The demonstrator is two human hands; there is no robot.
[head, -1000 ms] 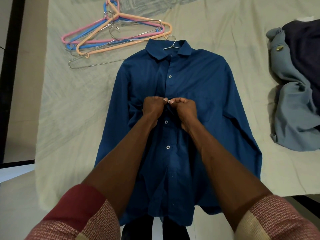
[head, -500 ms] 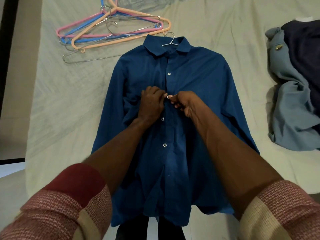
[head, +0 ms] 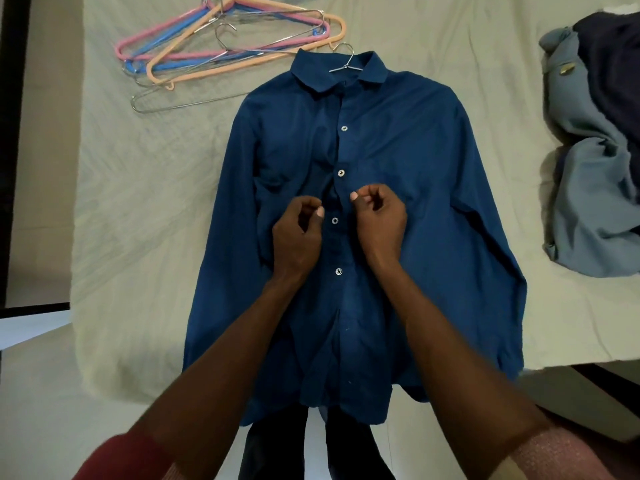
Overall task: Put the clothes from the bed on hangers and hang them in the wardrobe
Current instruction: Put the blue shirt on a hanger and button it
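Both hands, left (head: 298, 233) and right (head: 379, 221), curled and holding nothing, flanked the shirt (head: 398, 202) placket, likely buttoning it for hanging.

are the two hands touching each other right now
Apart. The head view shows the left hand and right hand separated by a strip of the blue shirt, with a button visible between them.

Wire hanger (head: 344, 60): only its hook shows above the blue shirt (head: 415, 161) collar; the rest is hidden inside.
Clothes pile (head: 595, 150): right of the shirt, cut by the frame edge.
Hands: whether fingertips touch fabric, unclear.
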